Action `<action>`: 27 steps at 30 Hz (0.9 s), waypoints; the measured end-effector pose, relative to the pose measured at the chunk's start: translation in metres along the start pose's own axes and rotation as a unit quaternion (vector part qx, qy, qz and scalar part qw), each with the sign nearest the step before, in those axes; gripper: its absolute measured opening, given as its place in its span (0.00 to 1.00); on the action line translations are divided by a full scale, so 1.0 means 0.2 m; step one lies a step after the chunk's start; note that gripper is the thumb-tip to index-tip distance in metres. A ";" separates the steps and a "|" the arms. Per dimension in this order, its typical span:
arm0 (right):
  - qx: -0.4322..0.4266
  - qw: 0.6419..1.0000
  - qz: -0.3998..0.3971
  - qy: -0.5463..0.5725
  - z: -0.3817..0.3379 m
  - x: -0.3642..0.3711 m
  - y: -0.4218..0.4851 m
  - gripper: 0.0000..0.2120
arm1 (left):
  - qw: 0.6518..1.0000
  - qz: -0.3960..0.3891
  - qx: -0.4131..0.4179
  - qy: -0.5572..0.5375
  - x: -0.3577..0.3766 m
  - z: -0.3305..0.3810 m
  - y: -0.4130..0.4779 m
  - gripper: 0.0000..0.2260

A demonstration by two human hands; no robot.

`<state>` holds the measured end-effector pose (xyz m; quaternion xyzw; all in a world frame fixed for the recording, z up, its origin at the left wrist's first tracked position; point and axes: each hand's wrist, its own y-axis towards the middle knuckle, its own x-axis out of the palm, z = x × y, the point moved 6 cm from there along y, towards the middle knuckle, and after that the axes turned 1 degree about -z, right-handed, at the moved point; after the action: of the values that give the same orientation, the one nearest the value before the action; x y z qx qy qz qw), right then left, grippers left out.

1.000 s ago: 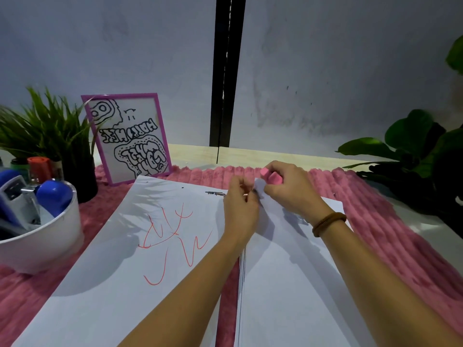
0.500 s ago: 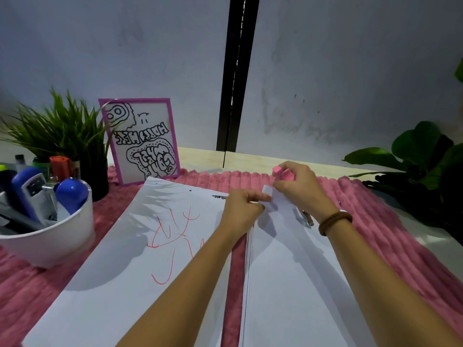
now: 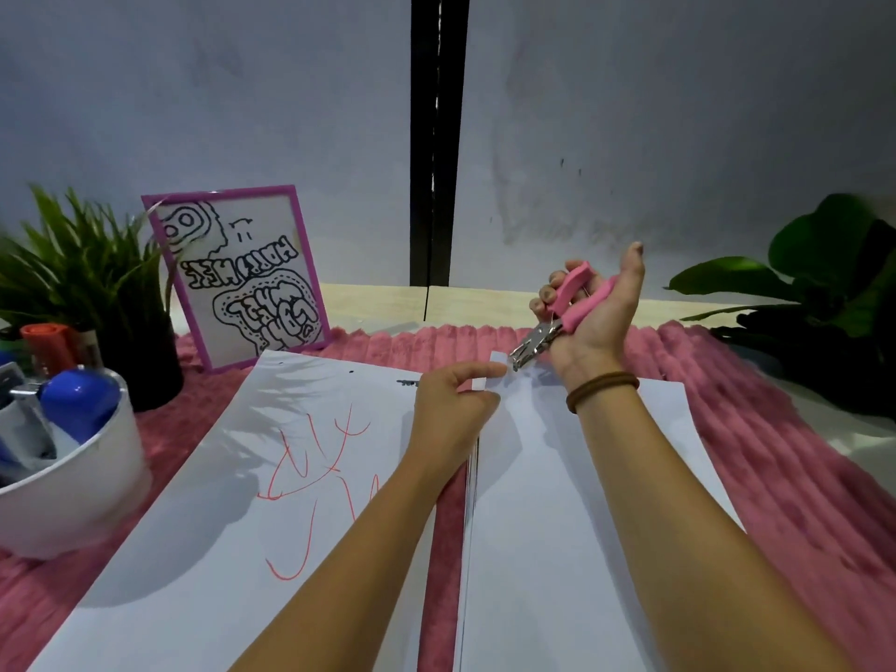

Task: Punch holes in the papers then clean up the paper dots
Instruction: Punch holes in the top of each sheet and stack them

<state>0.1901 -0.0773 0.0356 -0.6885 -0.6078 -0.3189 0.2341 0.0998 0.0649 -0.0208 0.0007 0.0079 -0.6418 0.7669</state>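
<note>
My right hand (image 3: 599,312) grips a pink-handled hole punch (image 3: 562,310), palm turned up, its metal jaws pointing down-left at the top corner of the right stack of white papers (image 3: 572,502). My left hand (image 3: 453,402) pinches that lifted top-left corner between thumb and fingers. A second white sheet with red scribbles (image 3: 271,477) lies flat on the left, with small dark spots near its top edge.
A pink ribbed mat (image 3: 776,468) covers the desk. A white bowl (image 3: 72,492) of markers and tools sits far left, beside a potted grass plant (image 3: 92,283) and a purple-framed drawing (image 3: 242,274). A leafy plant (image 3: 824,303) stands at right.
My right hand has lifted off the paper and rotated palm up, exposing the punch's handles and metal jaws. My left hand keeps its hold on the paper corner.
</note>
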 end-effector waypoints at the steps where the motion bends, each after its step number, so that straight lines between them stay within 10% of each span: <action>1: -0.009 1.000 0.009 0.009 -0.01 -0.01 0.00 0.27 | 1.000 0.001 0.003 0.004 0.00 0.00 0.00 0.17; 27: -0.034 0.996 0.054 -0.065 0.01 -0.02 -0.03 0.21 | 0.994 0.022 0.100 0.040 0.01 0.06 -0.03 0.16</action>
<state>0.1837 -0.0776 0.0318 -0.7473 -0.5724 -0.2808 0.1871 0.0951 0.0613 -0.0098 0.1035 -0.0257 -0.6214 0.7762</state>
